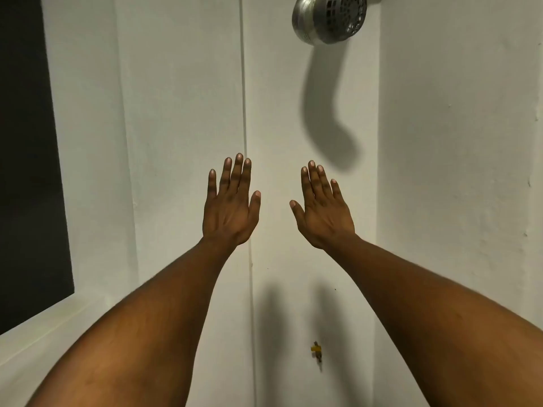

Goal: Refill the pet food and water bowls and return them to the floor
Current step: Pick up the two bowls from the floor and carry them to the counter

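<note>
My left hand (230, 207) is stretched out in front of me, back of the hand towards the camera, fingers straight and slightly apart, holding nothing. My right hand (321, 210) is held out beside it in the same flat pose, also empty. Both hover in front of a white wall (176, 113). No pet bowl, food or water container is in view.
A round metal fixture with a grey grille (330, 17) hangs at the top and casts a curved shadow on the wall. A dark panel (26, 171) fills the left edge above a white ledge. A small yellow-brown fitting (316, 351) sticks out low on the wall.
</note>
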A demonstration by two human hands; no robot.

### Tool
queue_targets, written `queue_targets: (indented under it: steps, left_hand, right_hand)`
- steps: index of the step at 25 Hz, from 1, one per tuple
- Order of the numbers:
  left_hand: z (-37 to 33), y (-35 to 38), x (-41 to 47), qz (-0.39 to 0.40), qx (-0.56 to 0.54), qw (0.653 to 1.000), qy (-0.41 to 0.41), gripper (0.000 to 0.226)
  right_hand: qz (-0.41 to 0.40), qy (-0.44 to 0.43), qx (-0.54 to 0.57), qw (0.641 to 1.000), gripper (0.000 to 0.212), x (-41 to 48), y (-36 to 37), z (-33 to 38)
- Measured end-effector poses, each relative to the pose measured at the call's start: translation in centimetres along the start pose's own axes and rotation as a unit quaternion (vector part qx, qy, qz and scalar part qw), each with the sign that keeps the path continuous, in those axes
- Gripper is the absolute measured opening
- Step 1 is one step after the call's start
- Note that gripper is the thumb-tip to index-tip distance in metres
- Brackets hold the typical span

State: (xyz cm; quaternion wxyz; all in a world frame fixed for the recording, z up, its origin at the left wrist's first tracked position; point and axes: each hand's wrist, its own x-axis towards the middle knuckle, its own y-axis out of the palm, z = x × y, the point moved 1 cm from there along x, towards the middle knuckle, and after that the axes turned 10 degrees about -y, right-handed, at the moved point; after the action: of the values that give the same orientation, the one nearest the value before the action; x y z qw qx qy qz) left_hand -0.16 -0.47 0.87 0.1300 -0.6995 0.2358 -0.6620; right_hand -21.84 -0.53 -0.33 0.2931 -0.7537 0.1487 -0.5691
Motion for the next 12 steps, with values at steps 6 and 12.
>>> queue_targets:
  steps: [6, 12]
  left_hand:
    - [0.2, 0.3, -0.3, 0.013, 0.025, 1.000, -0.011, 0.070]
    - [1.7, 0.1, -1.4, 0.079, 0.012, 0.995, -0.054, 0.068]
  right_hand:
    - [-0.001, -0.003, 0.013, 1.000, 0.074, 0.2, 0.4, 0.2]
    - [0.019, -0.011, 0.082, 0.996, 0.074, 0.2, 1.1, 1.3]
